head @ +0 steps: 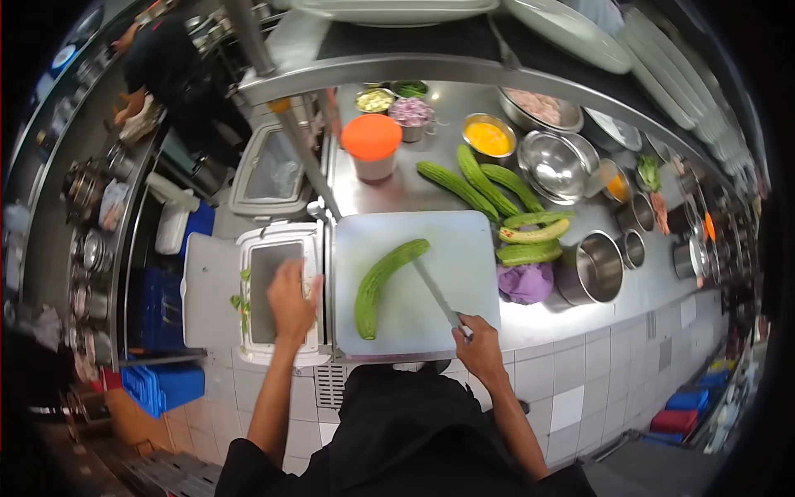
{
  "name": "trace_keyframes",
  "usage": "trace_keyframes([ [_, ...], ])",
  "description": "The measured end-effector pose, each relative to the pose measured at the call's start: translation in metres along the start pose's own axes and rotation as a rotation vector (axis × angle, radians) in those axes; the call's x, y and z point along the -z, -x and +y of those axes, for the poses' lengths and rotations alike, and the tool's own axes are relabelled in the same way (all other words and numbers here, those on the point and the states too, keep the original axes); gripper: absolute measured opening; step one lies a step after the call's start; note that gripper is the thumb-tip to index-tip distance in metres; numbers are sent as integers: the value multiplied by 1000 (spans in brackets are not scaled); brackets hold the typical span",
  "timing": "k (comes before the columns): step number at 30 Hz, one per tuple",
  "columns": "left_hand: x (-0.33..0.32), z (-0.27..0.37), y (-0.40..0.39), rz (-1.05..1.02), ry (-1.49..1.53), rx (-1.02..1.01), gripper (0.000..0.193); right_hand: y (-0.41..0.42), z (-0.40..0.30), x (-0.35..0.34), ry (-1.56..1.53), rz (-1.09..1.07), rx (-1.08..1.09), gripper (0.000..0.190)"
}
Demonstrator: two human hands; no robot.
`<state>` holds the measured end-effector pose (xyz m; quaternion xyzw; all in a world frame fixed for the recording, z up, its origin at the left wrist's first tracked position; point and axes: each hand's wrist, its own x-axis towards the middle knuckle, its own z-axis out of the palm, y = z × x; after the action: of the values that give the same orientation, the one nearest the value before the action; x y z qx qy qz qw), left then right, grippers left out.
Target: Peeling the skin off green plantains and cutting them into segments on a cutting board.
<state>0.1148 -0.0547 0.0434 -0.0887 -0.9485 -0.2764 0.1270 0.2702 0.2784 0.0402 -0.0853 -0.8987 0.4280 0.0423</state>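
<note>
On the white cutting board [428, 317] lies a curved green gourd [374, 282], with ridged skin and its lower end towards me. My right hand [478, 348] grips a knife [435, 291] by its handle. The blade slants up and left across the board, and its tip meets or overlaps the gourd's upper end. My left hand [294, 304] is over a lidded white waste bin [248, 354] left of the board. That hand is blurred, its thumb apart from the fingers, with nothing visible in it. Green scraps [242, 302] cling to the bin's rim.
Right of the board lie several whole gourds [456, 189], cut pieces [531, 251] and a purple cloth [526, 282]. Behind stand an orange-lidded tub [371, 146] and metal bowls [556, 164]. A steel shelf [397, 68] crosses overhead. Another person [164, 68] works at the far left.
</note>
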Motion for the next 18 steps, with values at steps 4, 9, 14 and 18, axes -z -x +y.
trace_keyframes([
  [4, -103, 62, -13, -275, 93, -153, 47, 48, 53, 25, -142, 48, -438, 25],
  [9, -166, 75, -16, -394, 261, -250, 43, 117, 105, 26, -586, 21, -737, 28],
  [14, -159, 133, 20, -727, 301, -525, 39, 157, 117, 18, -811, 26, -816, 26],
  [18, -167, 144, 29, -541, 396, -656, 21, 152, 109, 17, -913, 125, -812, 30],
])
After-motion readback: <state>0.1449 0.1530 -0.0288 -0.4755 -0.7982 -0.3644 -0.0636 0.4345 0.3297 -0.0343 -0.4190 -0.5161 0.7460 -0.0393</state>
